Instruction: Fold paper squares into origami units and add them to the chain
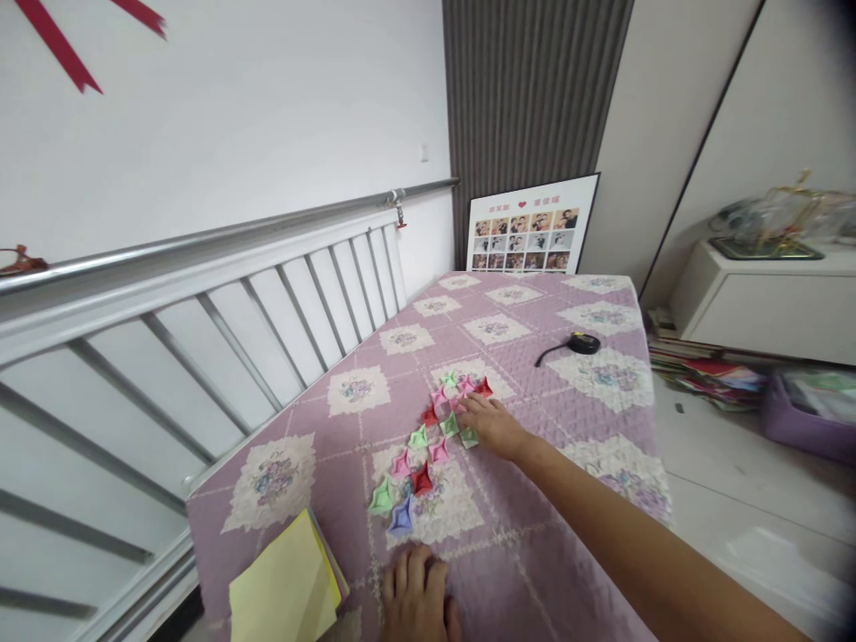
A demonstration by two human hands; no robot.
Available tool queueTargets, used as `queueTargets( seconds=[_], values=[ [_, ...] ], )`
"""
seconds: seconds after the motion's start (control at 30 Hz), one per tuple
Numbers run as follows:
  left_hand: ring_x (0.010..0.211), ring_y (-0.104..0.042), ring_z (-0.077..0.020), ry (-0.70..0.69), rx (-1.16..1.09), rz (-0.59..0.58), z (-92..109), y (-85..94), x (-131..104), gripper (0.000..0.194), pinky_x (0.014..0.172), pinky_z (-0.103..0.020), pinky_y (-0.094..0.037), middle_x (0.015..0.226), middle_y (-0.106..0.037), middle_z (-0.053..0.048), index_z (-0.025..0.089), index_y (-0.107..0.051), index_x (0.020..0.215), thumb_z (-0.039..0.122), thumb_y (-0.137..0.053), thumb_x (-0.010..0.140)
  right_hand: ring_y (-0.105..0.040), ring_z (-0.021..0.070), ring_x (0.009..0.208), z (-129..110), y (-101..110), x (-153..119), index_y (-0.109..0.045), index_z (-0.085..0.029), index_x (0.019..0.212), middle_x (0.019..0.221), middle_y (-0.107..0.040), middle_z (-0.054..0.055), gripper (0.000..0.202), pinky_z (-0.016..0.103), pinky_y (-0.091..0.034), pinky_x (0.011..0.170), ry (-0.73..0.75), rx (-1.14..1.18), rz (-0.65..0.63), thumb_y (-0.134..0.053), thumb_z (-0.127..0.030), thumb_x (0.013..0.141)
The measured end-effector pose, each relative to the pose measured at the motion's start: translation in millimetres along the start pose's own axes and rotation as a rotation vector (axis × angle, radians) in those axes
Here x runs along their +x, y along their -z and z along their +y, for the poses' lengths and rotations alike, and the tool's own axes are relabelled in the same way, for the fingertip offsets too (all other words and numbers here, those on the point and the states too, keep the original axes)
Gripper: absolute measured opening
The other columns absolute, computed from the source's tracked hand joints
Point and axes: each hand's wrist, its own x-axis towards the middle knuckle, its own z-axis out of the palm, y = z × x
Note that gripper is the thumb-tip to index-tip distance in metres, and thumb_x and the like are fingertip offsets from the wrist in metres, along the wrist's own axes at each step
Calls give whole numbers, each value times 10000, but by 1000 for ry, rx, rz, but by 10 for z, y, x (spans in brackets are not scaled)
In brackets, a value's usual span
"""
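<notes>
Several small folded paper pieces lie in a slanting cluster across the middle of the table. Among them are a blue folded paper piece [402, 516] at the near end, a dark red one [423, 480], a green one [382, 497] and a pink one [439, 450]. My right hand [491, 426] reaches over the far part of the cluster, fingers stretched out, fingertips at a pink piece and a green piece beside it. Palm down on the cloth near the front edge rests my left hand [415, 599], fingers extended, nothing in it.
A stack of coloured paper [284, 584], yellow on top, lies at the front left. On the far right of the floral tablecloth [535, 499] is a black tape measure [583, 343]. A white radiator [300, 294] runs along the left; a photo board [528, 227] stands behind.
</notes>
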Motion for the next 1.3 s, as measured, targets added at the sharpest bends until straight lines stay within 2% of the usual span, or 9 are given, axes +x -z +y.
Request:
queueTargets(
  seconds=[0.13,0.23,0.3,0.4,0.53,0.63,0.8,1.0,1.3],
  values=[
    [1263,-365,-310,-2,31,-28,-20,-24,8,373,1049,-478,-233,1339,-509,-20,312,-619,1144,297,-465,804,-261,230,1364,-39,-2,-352,-613,-224,1150,1454,-405,78,385,397,-293,1036,-182,13,113,-385,-120,858],
    [1267,-360,-309,6,41,-39,-23,-33,14,381,1052,-474,-230,1344,-503,-18,314,-610,1156,311,-466,804,-391,247,1289,-144,-221,-836,-577,-154,1227,1397,-462,142,426,389,-330,1030,-356,12,149,-393,-156,843],
    [1265,-361,-301,8,48,-42,-15,-23,13,376,1059,-463,-221,1343,-502,-11,321,-609,1154,314,-472,803,-466,268,1234,-299,-453,-1253,-593,-126,1218,1347,-516,161,425,403,-366,1012,-434,19,136,-433,-271,852],
    [1260,-367,-284,8,48,-38,10,18,-3,358,1059,-439,-217,1334,-509,-1,323,-614,1139,310,-474,810,-403,304,1302,-633,-779,-1875,-585,-232,1251,1390,-501,84,478,495,-323,1036,-548,9,196,-445,-425,837],
    [1259,-364,-260,-14,54,-25,49,105,-45,353,1060,-408,-207,1332,-506,2,322,-606,1160,312,-462,838,-460,292,1259,-974,-876,-2263,-602,-281,1219,1352,-542,59,473,464,-375,986,-523,115,194,-468,-490,815],
    [1264,-357,-244,-31,74,-28,72,166,-80,362,1066,-393,-197,1339,-495,4,325,-588,1193,308,-449,859,-557,276,1131,-991,-722,-2088,-650,-267,1090,1213,-631,67,385,420,-423,898,-626,258,195,-452,-473,831],
    [1262,-364,-242,-38,38,6,93,188,-109,357,1058,-394,-207,1329,-512,-9,306,-609,1168,278,-430,860,-626,214,890,-863,-479,-1297,-614,-192,971,927,-689,58,277,324,-421,800,-738,420,163,-483,-400,844],
    [1258,-383,-250,-27,36,33,38,53,-57,347,1050,-392,-222,1308,-538,0,314,-634,1119,257,-480,813,-542,255,1069,-778,-444,-481,-552,-189,1074,1103,-621,95,347,359,-350,857,-855,250,246,-593,-395,798],
    [1250,-386,-279,-25,54,16,-8,-13,-13,348,1041,-421,-247,1312,-527,-25,300,-630,1130,287,-468,822,-506,277,1085,-637,-561,-177,-535,-173,1089,1098,-606,123,355,408,-296,895,-899,244,239,-561,-406,823]
  ],
)
